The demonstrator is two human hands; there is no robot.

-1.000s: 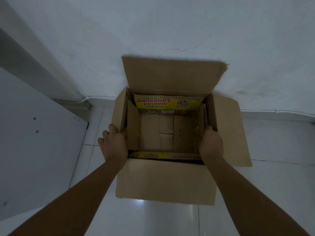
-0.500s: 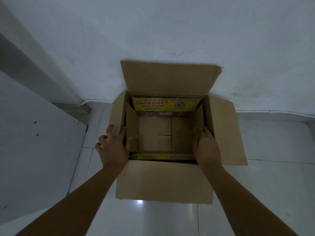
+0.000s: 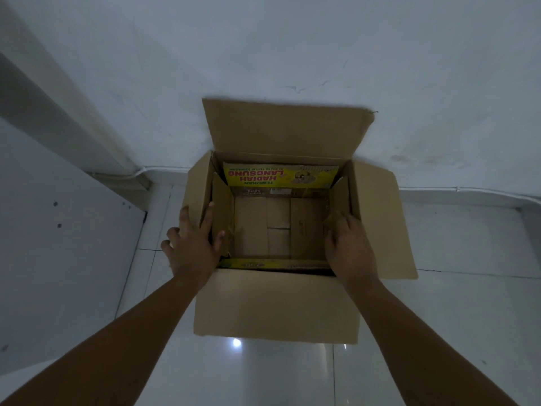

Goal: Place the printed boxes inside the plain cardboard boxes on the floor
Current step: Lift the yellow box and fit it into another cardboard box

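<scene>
A plain cardboard box [image 3: 275,306] stands open on the white floor against the wall, its four flaps spread out. Nested inside it is a printed box [image 3: 281,178] with a yellow flap bearing red letters, also open at the top and with a bare brown bottom. My left hand [image 3: 194,244] rests with spread fingers on the left flaps, thumb inside the printed box's left wall. My right hand [image 3: 349,244] lies flat against the right inner flap, fingers pointing into the box. Neither hand is closed around anything.
The white wall [image 3: 292,54] runs right behind the box, with a cable [image 3: 468,189] along its base. A white panel [image 3: 58,244] stands at the left. Glossy floor tiles [image 3: 439,317] lie to the right and in front.
Both hands have loosened from gripping the box's sides and now lie open, fingers spread, on the side flaps. The view has shifted slightly; the box looks lower in frame.
</scene>
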